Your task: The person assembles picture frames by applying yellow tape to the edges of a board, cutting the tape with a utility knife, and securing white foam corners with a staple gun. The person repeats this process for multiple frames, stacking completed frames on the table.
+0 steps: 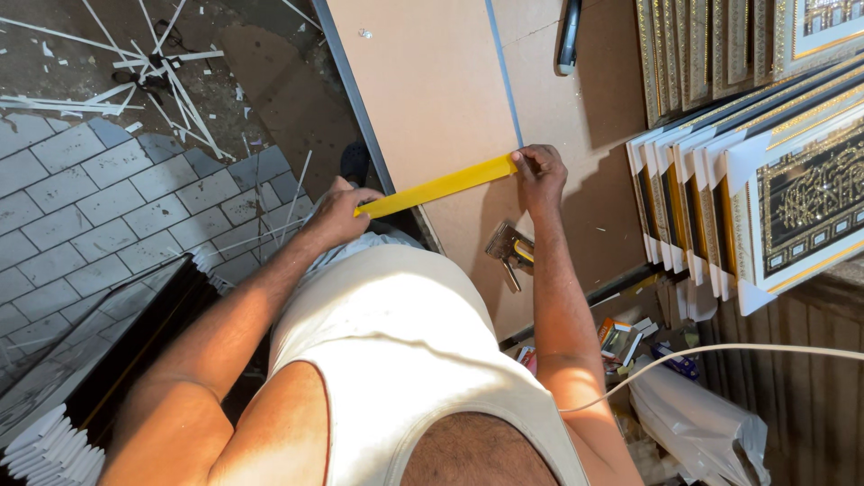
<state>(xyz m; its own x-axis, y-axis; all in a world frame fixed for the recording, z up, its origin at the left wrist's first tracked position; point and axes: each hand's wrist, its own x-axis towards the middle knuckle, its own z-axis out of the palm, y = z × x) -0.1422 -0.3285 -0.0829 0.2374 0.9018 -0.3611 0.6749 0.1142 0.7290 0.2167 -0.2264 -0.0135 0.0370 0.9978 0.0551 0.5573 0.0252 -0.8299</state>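
I pinch the yellow ruler (438, 187) at each end, left hand (337, 214) off the table edge, right hand (540, 175) pressing it onto the brown board (432, 99); my unsupported left end could sag and skew the ruler

yellow ruler (438, 187), tan board (432, 99), gold-patterned white frames (774, 180), grey tiles (99, 198)

Small colourful boxes (619, 338) and a white plastic bag (697, 423) lie lower right.
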